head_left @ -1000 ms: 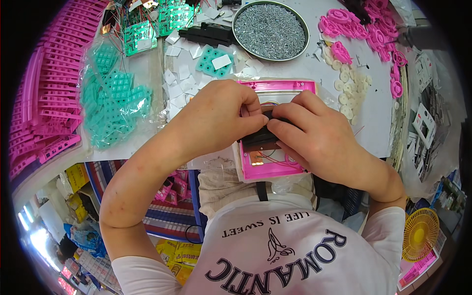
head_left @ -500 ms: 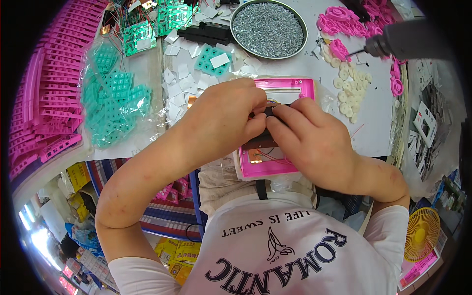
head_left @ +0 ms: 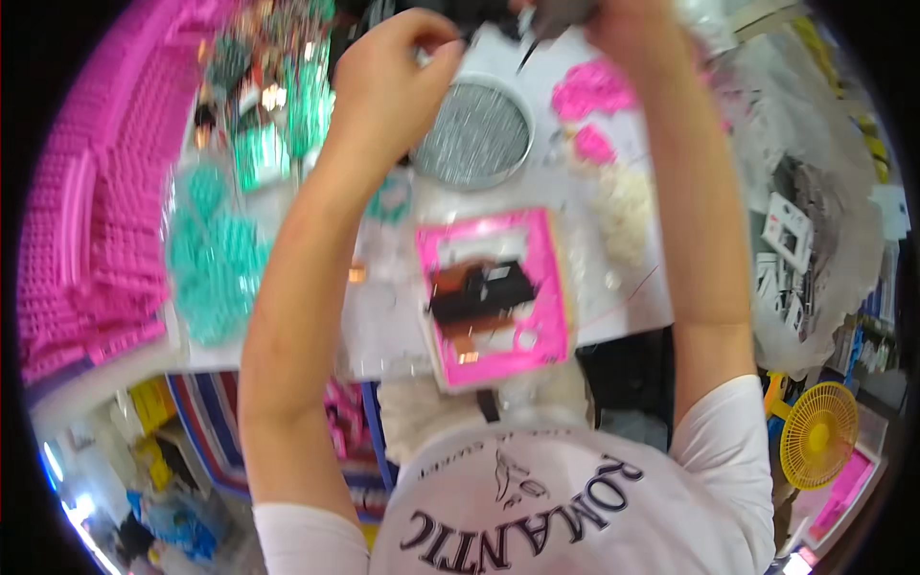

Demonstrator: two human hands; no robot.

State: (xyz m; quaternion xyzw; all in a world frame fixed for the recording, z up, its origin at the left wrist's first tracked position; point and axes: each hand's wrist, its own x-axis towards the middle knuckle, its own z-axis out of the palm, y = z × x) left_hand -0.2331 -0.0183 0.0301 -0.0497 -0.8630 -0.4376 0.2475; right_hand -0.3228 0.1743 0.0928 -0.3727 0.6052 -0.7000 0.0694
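My left hand (head_left: 395, 81) is raised beyond the round metal tray of screws (head_left: 470, 144); its fingers are curled toward the thumb, and anything between them is too blurred to name. At the top edge my right hand (head_left: 618, 24), partly cut off, grips a dark electric screwdriver (head_left: 565, 13), its thin bit pointing down. Apart from both hands, a pink plastic casing (head_left: 550, 326) lies at the table's near edge, close to my lap. Across it sits a black part (head_left: 494, 290) with a brown piece beside it.
Left of the casing lie bagged teal rubber keypads (head_left: 216, 273) and stacked pink frames (head_left: 105, 192). Green circuit boards (head_left: 264, 158) with wires are at the far left. Pink parts (head_left: 594, 88) and cream discs (head_left: 625, 216) lie to the right, beside a clear bag (head_left: 834, 240).
Both hands have left the casing and moved up and away. My right hand has taken hold of the screwdriver. The view has shifted, and the casing now appears lower and tilted.
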